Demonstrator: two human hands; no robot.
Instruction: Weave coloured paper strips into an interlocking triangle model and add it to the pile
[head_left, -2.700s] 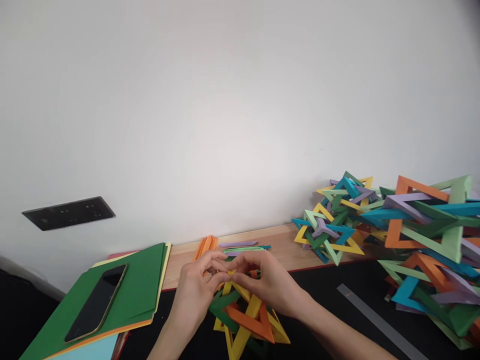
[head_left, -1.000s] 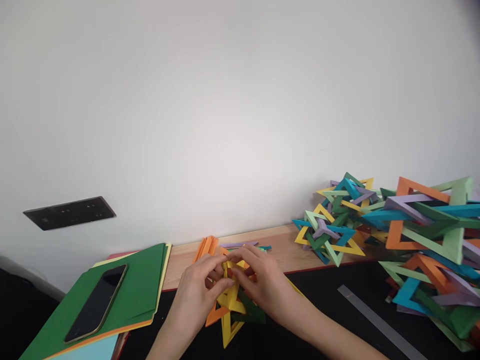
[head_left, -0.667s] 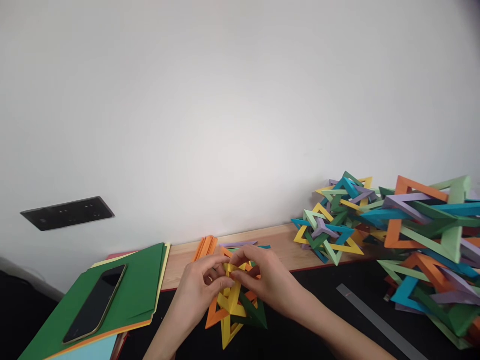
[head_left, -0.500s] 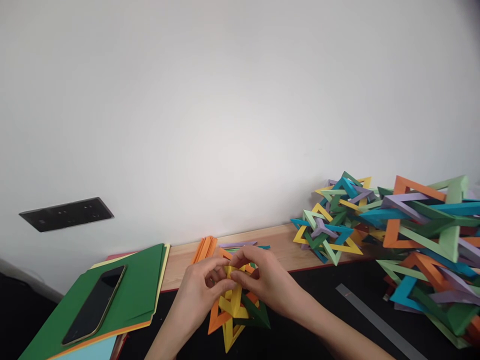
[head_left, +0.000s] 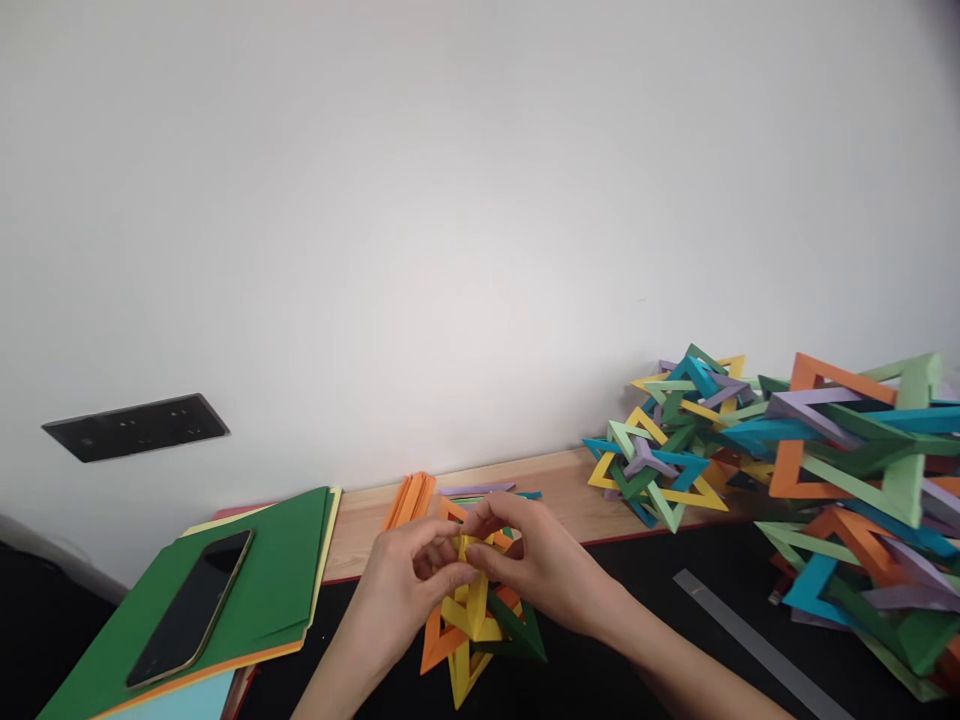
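Observation:
Both my hands meet over a small folded-paper model (head_left: 474, 632) of interlocked yellow, orange and dark green triangular frames, standing on the black mat. My left hand (head_left: 405, 590) pinches a yellow strip at the model's top from the left, fingers curled. From the right, my right hand (head_left: 540, 570) grips the same top part, thumb and fingers pressed on the yellow paper. The model's upper tip is hidden between my fingers.
A phone (head_left: 191, 605) lies on a stack of green and yellow paper sheets (head_left: 285, 560) at left. Folded orange strips (head_left: 411, 495) and purple and teal strips (head_left: 487, 491) lie on the wooden ledge. Finished paper models (head_left: 667, 440), a larger one (head_left: 862, 490) and a grey ruler (head_left: 750, 640) fill the right.
The paper model has been turned in my hands: its wide orange and yellow base now shows as a narrower shape with a dark green frame at right. Both hands stay at its top.

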